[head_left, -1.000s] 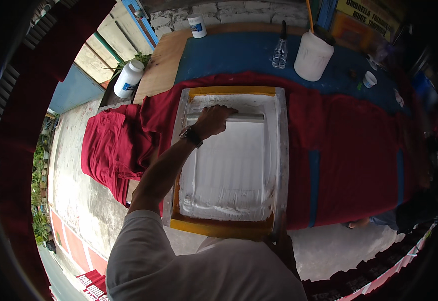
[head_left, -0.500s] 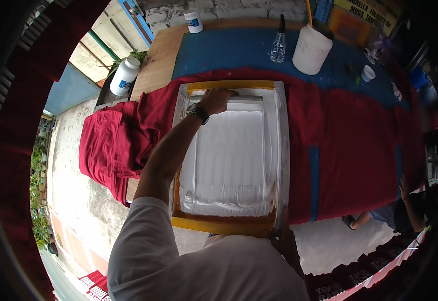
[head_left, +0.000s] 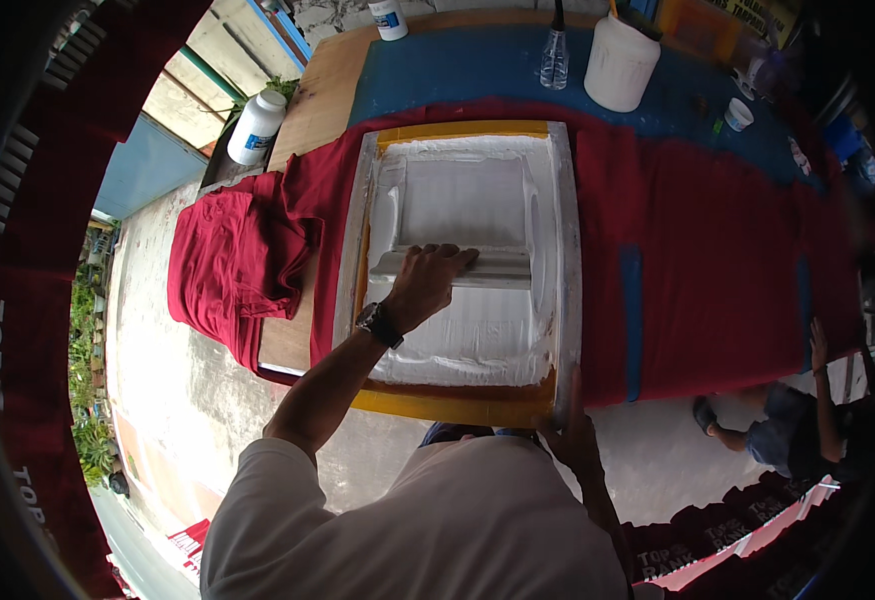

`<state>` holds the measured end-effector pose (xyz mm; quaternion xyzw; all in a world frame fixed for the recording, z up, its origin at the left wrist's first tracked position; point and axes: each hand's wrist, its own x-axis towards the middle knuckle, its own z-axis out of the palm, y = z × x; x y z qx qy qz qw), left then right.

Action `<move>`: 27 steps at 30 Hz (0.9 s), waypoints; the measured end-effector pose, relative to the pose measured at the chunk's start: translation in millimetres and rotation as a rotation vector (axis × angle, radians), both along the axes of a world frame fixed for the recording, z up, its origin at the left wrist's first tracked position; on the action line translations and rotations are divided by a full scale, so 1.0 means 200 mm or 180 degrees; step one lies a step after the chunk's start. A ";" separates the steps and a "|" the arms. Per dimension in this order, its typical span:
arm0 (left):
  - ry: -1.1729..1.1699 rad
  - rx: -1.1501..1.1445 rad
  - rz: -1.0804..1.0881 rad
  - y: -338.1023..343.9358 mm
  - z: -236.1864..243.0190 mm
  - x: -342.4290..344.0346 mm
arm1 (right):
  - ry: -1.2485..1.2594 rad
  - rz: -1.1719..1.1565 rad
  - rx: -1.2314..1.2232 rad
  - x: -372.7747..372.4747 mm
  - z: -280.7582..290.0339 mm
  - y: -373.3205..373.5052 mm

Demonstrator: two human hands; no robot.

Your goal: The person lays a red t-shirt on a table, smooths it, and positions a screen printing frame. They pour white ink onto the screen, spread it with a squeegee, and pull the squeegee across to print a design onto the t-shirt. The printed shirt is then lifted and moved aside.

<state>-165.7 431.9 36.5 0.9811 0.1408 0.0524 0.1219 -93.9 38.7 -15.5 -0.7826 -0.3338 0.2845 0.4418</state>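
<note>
My left hand, with a dark watch at its wrist, is closed over a long squeegee lying across the middle of a screen-printing frame. White ink covers the mesh, thicker along the sides and near the front. Beyond the squeegee shows a smoother, greyer panel of mesh. My right hand grips the frame's near right corner; its fingers are partly hidden. Under the frame spreads dark red cloth, which reaches out to both sides.
White jars stand at the left and far edge. A spray bottle, a large white tub and a small cup stand on the blue tabletop. At right, another person's hand touches the cloth. Bunched red fabric lies left.
My left hand has drawn the squeegee from the frame's far end toward me, to about the middle. My right hand stays at the near corner. The view has shifted slightly.
</note>
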 end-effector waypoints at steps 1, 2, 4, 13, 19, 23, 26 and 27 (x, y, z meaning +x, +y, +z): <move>-0.0094 0.0020 0.0049 -0.10 0.00 -0.08 | -0.0103 0.0049 0.0198 0.00 0.00 0.00; -0.0176 -0.0027 0.0121 -0.21 0.00 -0.15 | 0.0112 0.0060 0.0006 0.00 -0.01 0.00; -0.0218 -0.0185 0.0239 -0.39 0.01 -0.29 | 0.0422 0.0105 -0.0200 0.00 -0.01 -0.01; -0.0372 -0.0028 0.0316 -0.71 0.00 -0.54 | 0.0356 -0.0006 -0.0046 -0.01 0.01 0.00; -0.0006 -0.0685 0.0254 -0.56 0.16 -0.48 | 0.0354 0.0148 0.0053 0.00 -0.04 -0.02; -0.0566 -0.0570 0.0233 -0.60 0.27 -0.52 | -0.0171 0.0213 0.0263 0.00 -0.07 -0.01; -0.0640 -0.0165 0.0287 -0.70 0.26 -0.59 | 0.0169 0.0197 0.0234 0.00 -0.07 -0.02; -0.0672 0.0020 0.0309 -0.74 0.24 -0.62 | 0.0313 0.0184 0.0162 0.00 -0.06 -0.02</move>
